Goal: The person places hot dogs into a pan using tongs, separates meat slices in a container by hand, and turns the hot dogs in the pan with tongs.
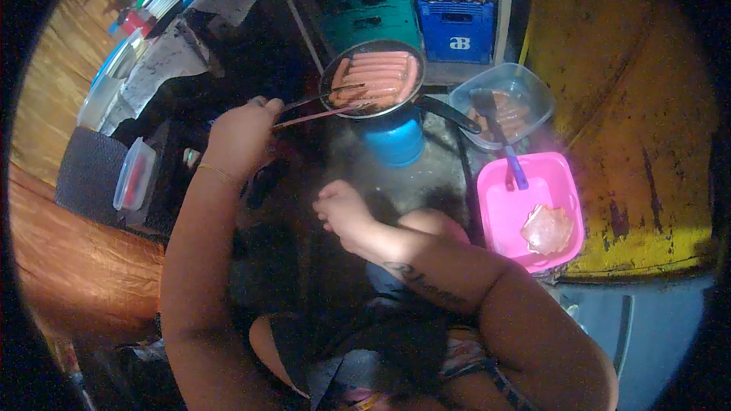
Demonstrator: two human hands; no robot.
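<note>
My left hand point(242, 133) is closed around a pair of tongs point(312, 116), their two arms reaching into the frying pan point(327, 80). Several sausages point(377, 76) lie side by side in the pan, and the tong tips are among those at its near side. Under the pan stands a small blue gas canister point(396, 141). My right hand point(343, 209) rests near my knee, fingers curled in a loose fist, with nothing visible in it. The pan's black handle point(451, 114) points right, toward a clear plastic tub point(542, 99) with more sausages inside.
A spatula point(504, 137) leans from the tub over a pink basin point(487, 205), which holds a flat round slice of something pale point(547, 230). Behind the pan are a blue crate point(458, 30) and a green crate point(365, 15). A lidded container point(135, 175) stands at left.
</note>
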